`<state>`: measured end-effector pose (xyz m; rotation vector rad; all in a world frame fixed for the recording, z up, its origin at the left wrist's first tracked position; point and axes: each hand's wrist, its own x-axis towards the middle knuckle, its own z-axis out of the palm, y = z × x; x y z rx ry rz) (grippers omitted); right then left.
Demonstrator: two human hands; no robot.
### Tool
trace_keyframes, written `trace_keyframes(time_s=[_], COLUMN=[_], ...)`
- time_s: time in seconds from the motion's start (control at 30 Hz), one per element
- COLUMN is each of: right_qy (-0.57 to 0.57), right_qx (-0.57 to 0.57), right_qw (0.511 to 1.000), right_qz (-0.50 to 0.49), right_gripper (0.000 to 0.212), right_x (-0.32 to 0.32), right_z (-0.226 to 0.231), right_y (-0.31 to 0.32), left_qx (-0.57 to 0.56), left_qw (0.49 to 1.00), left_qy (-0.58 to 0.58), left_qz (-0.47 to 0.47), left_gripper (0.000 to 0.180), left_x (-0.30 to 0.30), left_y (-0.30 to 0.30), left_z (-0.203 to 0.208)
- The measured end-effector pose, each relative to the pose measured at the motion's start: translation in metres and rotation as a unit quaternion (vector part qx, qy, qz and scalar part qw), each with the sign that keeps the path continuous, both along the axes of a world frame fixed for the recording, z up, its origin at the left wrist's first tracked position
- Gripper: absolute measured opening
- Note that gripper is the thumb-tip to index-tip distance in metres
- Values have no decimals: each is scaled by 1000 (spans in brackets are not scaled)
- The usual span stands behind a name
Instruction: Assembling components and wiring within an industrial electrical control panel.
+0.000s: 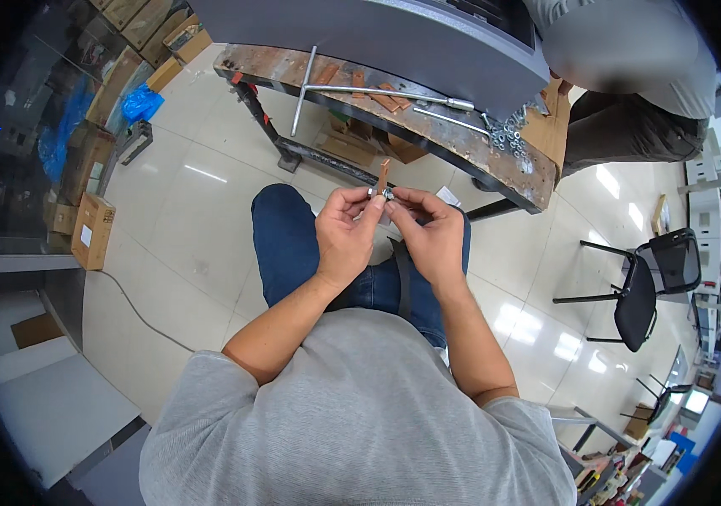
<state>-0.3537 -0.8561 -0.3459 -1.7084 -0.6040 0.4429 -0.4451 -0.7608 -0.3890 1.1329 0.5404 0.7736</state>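
Above my lap, both hands meet at a small copper strip (383, 174) that stands up between the fingertips. My left hand (348, 236) is closed in a pinch on the strip's lower end, beside what looks like a bolt head (371, 193). Fingers of my right hand (432, 234) pinch a small silver piece, apparently a nut or washer (389, 194), against the strip's other side. The fingers partly hide how these parts fit together.
Ahead, a worn workbench (246, 63) carries a grey metal cabinet (377, 38), a T-handle wrench (377, 90), a metal rod (450, 121), copper strips (384, 101) and loose nuts and washers (508, 137). A person (630, 110) is at its right end. A black chair (638, 295) stands right.
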Motion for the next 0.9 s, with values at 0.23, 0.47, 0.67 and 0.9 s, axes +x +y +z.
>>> trace_keyframes(time_s=[0.23, 0.47, 0.67, 0.9], right_qy=[103, 136, 68, 88], right_qx=[10, 1, -19, -13], right_qw=[994, 988, 996, 995], right_qz=[18, 79, 48, 54], right_gripper=[22, 22, 21, 21], right_x=[9, 22, 16, 20], right_z=[-1, -3, 2, 3], right_y=[0, -6, -3, -5], left_qx=[45, 19, 21, 34], left_qw=[998, 1000, 1000, 999], left_qy=[31, 20, 20, 30], left_qz=[0, -10, -5, 0], left_gripper=[23, 21, 22, 22], left_x=[0, -2, 1, -1], left_y=[-2, -2, -2, -3], left_z=[4, -1, 5, 6])
